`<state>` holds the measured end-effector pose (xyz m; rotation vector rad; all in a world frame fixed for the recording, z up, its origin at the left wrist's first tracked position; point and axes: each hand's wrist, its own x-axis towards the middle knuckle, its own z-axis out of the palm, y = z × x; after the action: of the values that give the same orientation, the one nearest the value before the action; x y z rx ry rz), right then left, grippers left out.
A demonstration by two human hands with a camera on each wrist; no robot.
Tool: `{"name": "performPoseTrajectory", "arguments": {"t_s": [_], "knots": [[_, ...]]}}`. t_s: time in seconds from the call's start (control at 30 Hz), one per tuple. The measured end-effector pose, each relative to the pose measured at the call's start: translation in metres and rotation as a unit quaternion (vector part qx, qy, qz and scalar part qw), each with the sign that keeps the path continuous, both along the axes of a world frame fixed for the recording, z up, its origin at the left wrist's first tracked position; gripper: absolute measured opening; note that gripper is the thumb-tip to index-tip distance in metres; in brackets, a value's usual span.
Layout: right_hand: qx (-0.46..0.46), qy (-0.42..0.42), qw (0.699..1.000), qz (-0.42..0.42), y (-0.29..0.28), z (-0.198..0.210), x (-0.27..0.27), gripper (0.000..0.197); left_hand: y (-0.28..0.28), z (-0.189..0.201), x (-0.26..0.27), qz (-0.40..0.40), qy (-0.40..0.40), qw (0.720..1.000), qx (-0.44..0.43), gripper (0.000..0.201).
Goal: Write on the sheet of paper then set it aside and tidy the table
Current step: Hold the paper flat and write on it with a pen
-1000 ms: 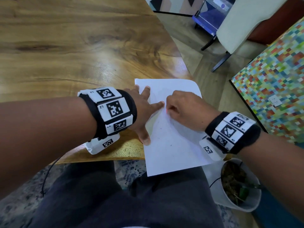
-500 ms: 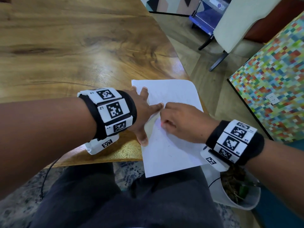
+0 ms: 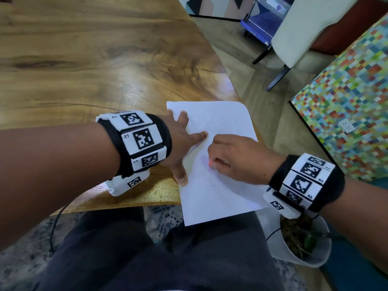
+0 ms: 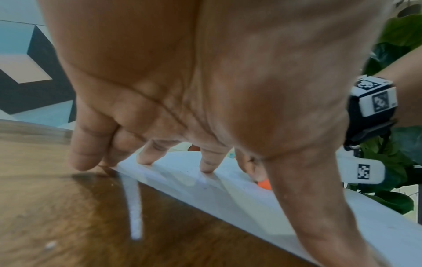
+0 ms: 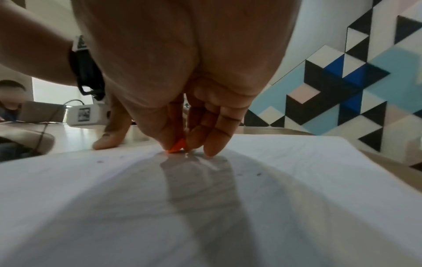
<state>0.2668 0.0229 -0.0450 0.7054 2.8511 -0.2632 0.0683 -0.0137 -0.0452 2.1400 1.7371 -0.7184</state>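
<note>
A white sheet of paper (image 3: 218, 164) lies at the near right corner of the wooden table (image 3: 84, 70), its near edge hanging past the table. My left hand (image 3: 184, 143) presses on the sheet's left edge with fingers spread flat (image 4: 146, 155). My right hand (image 3: 235, 160) sits on the middle of the sheet (image 5: 228, 198), its fingers pinching a small orange writing tool (image 5: 175, 147) whose tip touches the paper. The same orange tip (image 4: 263, 185) shows past my left thumb. Most of the tool is hidden inside my fingers.
A white pot with a plant (image 3: 302, 242) stands on the floor below my right wrist. A chair (image 3: 294, 38) and a multicoloured panel (image 3: 346, 101) are to the right. My lap (image 3: 147, 259) is just beneath the table's edge. The table spreads wide to the left.
My right hand has slid toward me and slightly left across the sheet with the orange tool. My left hand has kept pressing the paper's left edge.
</note>
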Motion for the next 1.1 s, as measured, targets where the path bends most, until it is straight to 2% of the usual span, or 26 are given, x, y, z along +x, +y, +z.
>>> {"name": "performPoseTrajectory", "arguments": {"t_s": [0.13, 0.2, 0.3, 0.47, 0.5, 0.63, 0.7, 0.9, 1.0, 1.1], "knots": [[0.042, 0.015, 0.994, -0.105, 0.038, -0.001, 0.0, 0.011, 0.0, 0.001, 0.0, 0.002, -0.001, 1.0, -0.001, 0.139], [0.06, 0.014, 0.989, -0.137, 0.053, -0.003, 0.0, 0.008, 0.001, 0.001, 0.0, 0.0, -0.003, 1.0, 0.0, 0.139], [0.054, 0.012, 0.993, -0.107, 0.045, -0.003, 0.002, 0.011, 0.002, 0.002, 0.001, 0.002, -0.003, 1.0, -0.004, 0.138], [0.004, 0.02, 0.999, 0.027, 0.007, -0.002, 0.008, 0.025, 0.004, 0.003, 0.004, 0.001, 0.005, 1.0, -0.007, 0.138], [0.01, 0.016, 1.0, 0.02, 0.011, -0.002, 0.007, 0.024, 0.004, 0.003, 0.005, 0.0, 0.006, 1.0, -0.007, 0.138], [0.049, 0.027, 0.993, -0.105, 0.049, -0.001, 0.004, 0.009, 0.002, 0.004, 0.003, -0.001, 0.005, 1.0, -0.005, 0.137], [0.067, 0.021, 0.99, -0.123, 0.052, -0.001, 0.002, 0.009, 0.002, 0.003, 0.002, 0.0, 0.002, 1.0, -0.005, 0.138], [0.038, 0.039, 0.999, -0.001, 0.001, -0.004, -0.006, 0.018, 0.002, 0.001, 0.002, 0.001, 0.001, 1.0, -0.011, 0.137], [0.098, -0.018, 0.991, -0.092, 0.026, -0.001, -0.011, 0.014, 0.001, 0.002, 0.0, 0.001, -0.003, 1.0, -0.019, 0.135], [0.093, 0.037, 0.975, -0.199, 0.056, 0.001, -0.005, 0.011, 0.002, 0.008, -0.01, 0.004, -0.014, 1.0, -0.013, 0.135]]}}
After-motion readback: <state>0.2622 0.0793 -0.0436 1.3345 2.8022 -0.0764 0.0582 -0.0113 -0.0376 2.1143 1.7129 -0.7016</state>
